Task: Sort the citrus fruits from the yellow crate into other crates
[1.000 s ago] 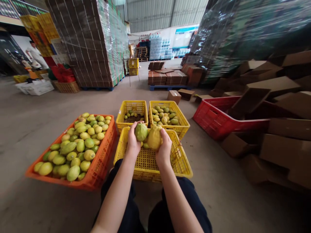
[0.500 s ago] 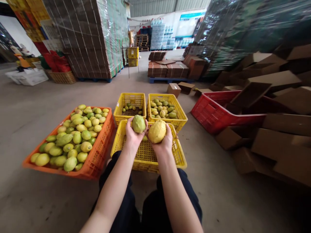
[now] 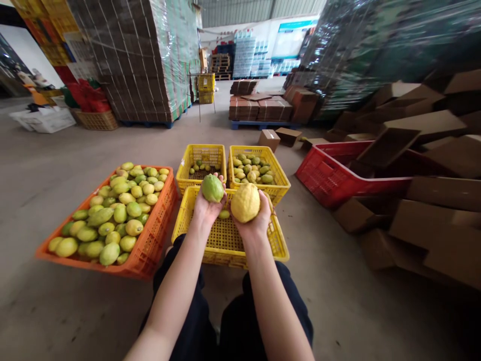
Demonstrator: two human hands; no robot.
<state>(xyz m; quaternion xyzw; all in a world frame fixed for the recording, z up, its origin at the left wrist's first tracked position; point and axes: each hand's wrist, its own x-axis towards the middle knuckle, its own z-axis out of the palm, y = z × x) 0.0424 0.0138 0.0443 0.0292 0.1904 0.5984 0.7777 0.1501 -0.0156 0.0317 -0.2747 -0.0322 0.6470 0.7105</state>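
Observation:
My left hand [image 3: 205, 210] is closed around a round green citrus fruit [image 3: 212, 188], its fingertips showing behind. A larger, lumpy yellow citrus fruit [image 3: 245, 202] rests in the grip of my right hand [image 3: 259, 223]. Both fruits are held side by side, slightly apart, above the near yellow crate [image 3: 229, 238]. Inside that crate a greenish fruit [image 3: 224, 214] shows between my wrists; my hands hide part of the crate. To the left, an orange crate [image 3: 158, 230] is heaped with green and yellow citrus fruits [image 3: 119, 214].
Beyond the near crate stand two more yellow crates: the left one [image 3: 182, 173] has several fruits, the right one [image 3: 280, 189] many. A red crate [image 3: 323, 175] and loose cardboard boxes [image 3: 432, 225] lie at right. Wrapped pallet stacks [image 3: 128, 60] rise behind.
The yellow fruit has turned in my right hand, which has shifted slightly right. My left hand has tipped the green fruit a little left and up. Both fruits stay held.

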